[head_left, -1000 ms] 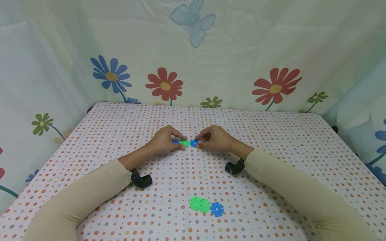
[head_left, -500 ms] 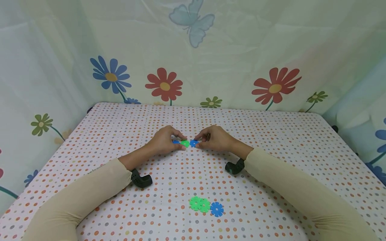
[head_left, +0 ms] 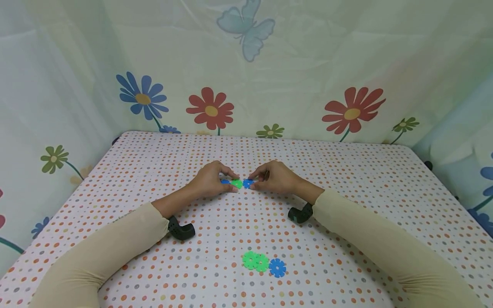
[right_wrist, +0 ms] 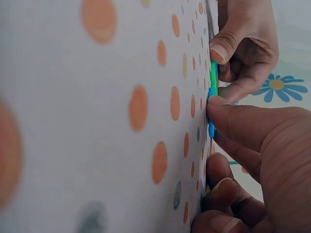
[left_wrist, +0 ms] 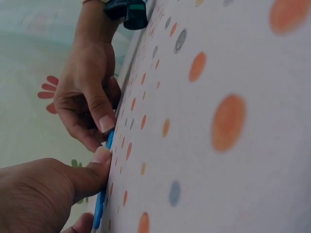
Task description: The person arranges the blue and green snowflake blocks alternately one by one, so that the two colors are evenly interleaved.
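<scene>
Both hands pinch a small chain of plastic flower discs mid-tabletop

Left hand (head_left: pixel 209 180) grips the green disc (head_left: pixel 236 184); right hand (head_left: pixel 274 177) grips the blue disc (head_left: pixel 247 183); the pieces look light, stiff, thin; best held at the rims.

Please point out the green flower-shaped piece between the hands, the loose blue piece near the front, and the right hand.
green piece (head_left: pixel 236 184), head view, its centre
loose blue piece (head_left: pixel 277 268), head view, its centre
right hand (head_left: pixel 274 177), head view, its back

A staged play corner: a table (head_left: pixel 346 171) under a dotted cloth, walled by pale curtains (head_left: pixel 308 64) printed with flowers and a butterfly.
</scene>
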